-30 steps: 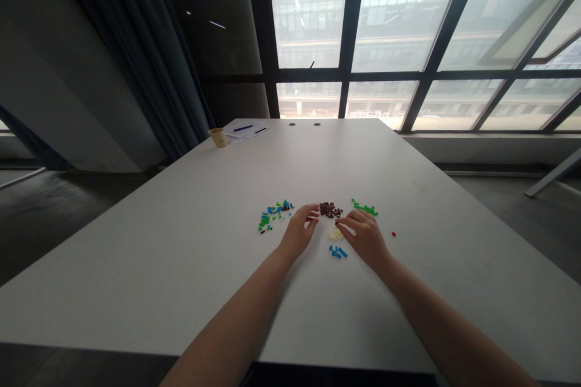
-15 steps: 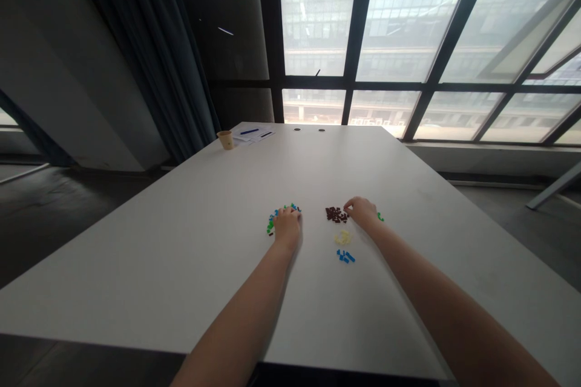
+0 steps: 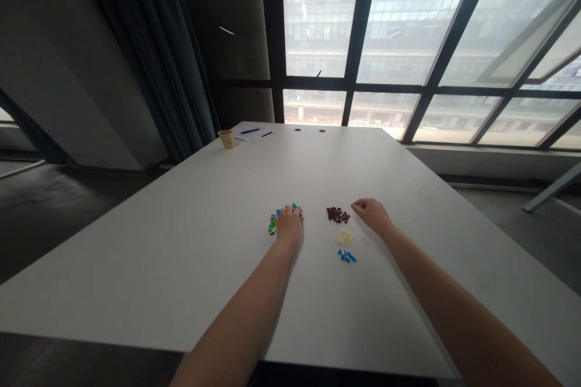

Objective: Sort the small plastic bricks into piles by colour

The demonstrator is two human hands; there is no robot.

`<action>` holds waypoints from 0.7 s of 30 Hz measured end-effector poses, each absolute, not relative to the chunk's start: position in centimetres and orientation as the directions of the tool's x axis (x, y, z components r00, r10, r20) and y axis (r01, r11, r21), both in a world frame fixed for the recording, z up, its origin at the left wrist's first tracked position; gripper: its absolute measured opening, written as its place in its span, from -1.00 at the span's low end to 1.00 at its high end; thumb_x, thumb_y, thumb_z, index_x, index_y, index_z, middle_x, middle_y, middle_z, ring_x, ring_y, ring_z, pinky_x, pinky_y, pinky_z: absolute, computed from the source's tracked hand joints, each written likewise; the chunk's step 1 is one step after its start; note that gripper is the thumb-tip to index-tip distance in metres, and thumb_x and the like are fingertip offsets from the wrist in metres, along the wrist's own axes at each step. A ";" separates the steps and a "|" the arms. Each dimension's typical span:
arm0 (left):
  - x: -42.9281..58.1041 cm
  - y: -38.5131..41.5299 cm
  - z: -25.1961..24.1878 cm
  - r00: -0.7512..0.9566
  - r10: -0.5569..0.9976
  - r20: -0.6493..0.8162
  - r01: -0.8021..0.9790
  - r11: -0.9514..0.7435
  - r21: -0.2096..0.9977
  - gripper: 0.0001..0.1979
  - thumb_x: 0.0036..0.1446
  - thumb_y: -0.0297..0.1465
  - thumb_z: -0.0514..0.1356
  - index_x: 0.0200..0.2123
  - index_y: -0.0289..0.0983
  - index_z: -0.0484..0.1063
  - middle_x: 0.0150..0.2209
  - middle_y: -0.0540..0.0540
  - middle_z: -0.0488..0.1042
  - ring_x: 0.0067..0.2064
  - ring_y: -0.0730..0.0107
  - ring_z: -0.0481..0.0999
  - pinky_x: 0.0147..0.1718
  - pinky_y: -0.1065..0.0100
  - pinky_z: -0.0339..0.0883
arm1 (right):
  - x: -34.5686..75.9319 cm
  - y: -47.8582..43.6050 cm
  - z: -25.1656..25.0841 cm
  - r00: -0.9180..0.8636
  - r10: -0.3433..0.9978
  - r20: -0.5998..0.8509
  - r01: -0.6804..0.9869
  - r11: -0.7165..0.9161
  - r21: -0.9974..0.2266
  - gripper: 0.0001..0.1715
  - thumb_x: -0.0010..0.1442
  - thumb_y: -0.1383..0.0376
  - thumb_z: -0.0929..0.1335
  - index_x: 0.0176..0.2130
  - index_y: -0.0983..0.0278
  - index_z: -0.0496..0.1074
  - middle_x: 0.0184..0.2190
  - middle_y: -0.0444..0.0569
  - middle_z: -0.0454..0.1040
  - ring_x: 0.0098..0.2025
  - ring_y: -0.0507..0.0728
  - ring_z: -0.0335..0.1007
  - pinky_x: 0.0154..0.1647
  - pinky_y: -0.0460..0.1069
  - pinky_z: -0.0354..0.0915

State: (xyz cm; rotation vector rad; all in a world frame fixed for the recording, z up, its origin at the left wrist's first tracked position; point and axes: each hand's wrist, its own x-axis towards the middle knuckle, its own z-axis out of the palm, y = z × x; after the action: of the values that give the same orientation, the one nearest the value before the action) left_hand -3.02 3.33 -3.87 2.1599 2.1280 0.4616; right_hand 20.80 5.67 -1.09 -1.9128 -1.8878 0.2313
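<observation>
My left hand (image 3: 289, 225) lies over a mixed pile of small green, blue, brown and pale building blocks (image 3: 273, 223), fingers bent apart and touching it; part of the pile is hidden beneath. My right hand (image 3: 373, 213) is just right of a heap of dark brown blocks (image 3: 337, 214), thumb and fingers pinched together. A bit of green, apparently a small green block (image 3: 360, 206), shows at its fingertips. Nearer to me lie a group of pale yellow blocks (image 3: 345, 237) and a group of blue blocks (image 3: 347, 256).
The blocks rest on a long white table (image 3: 218, 266). At its far left stand a paper cup (image 3: 227, 140) and papers (image 3: 245, 136) with a blue pen (image 3: 250, 131) on them. A faint whitish piece (image 3: 367, 240) lies right of the yellow group.
My right hand has moved slightly right, away from the brown heap's edge. The green blocks seen beyond its wrist are now hidden. My left hand remains on the mixed pile.
</observation>
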 end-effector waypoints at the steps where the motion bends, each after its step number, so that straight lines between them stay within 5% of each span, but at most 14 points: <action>1: -3.0 3.3 -3.8 -0.007 0.988 0.153 0.964 -0.034 0.263 -0.74 0.16 -0.40 -0.07 -0.24 -0.28 0.39 -0.15 -0.23 0.36 -0.08 0.13 0.25 -0.23 0.16 0.13 | 21.0 5.1 -1.2 0.049 0.980 0.194 0.897 0.042 -0.440 -0.68 0.03 0.16 0.26 -0.34 0.22 0.54 -0.42 -0.01 0.52 -0.40 0.09 0.38 -0.41 -0.06 0.20; 8: -2.9 3.6 -4.3 -0.012 0.988 0.154 0.954 -0.035 0.298 -0.76 0.14 -0.46 -0.06 -0.30 -0.27 0.40 -0.20 -0.19 0.40 -0.11 0.18 0.28 -0.21 0.20 0.14 | 22.1 1.5 -3.6 0.072 0.950 0.304 0.796 0.128 -0.591 -0.60 0.03 0.11 0.22 -0.38 0.29 0.53 -0.52 -0.03 0.48 -0.49 0.08 0.32 -0.43 -0.05 0.18; 13: -2.7 3.6 -4.2 0.032 0.967 0.251 0.866 -0.153 0.477 -0.78 0.08 -0.55 -0.04 -0.35 -0.29 0.40 -0.26 -0.17 0.42 -0.18 0.28 0.35 -0.17 0.25 0.19 | 22.7 1.4 -3.7 0.063 0.934 0.352 0.803 0.162 -0.573 -0.60 0.05 0.13 0.21 -0.39 0.30 0.52 -0.56 -0.04 0.41 -0.51 0.07 0.26 -0.42 -0.05 0.16; 17: -1.5 2.7 -3.5 0.060 0.945 0.321 0.573 -0.296 0.764 -0.83 0.03 -0.54 0.02 -0.38 -0.29 0.39 -0.32 -0.11 0.44 -0.24 0.36 0.41 -0.18 0.28 0.26 | 22.1 1.1 -3.2 0.014 0.929 0.370 0.768 0.227 -0.599 -0.66 0.07 0.18 0.22 -0.41 0.29 0.50 -0.56 -0.05 0.38 -0.47 0.07 0.25 -0.38 -0.05 0.16; 21: 0.6 1.5 -3.3 0.063 0.994 0.089 0.041 -0.092 0.995 -0.90 -0.10 -0.48 0.19 -0.40 -0.30 0.37 -0.38 -0.06 0.46 -0.31 0.42 0.46 -0.20 0.28 0.32 | 20.7 0.0 -2.7 -0.064 0.904 0.423 0.707 0.341 -0.620 -0.73 0.09 0.25 0.24 -0.37 0.27 0.49 -0.56 -0.07 0.34 -0.45 0.06 0.24 -0.36 -0.06 0.18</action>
State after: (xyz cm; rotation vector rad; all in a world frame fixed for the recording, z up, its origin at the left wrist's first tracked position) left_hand 0.59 1.54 -3.30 1.3367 1.1518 1.2080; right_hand 20.73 0.02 -2.66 -1.4225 -1.8248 0.3180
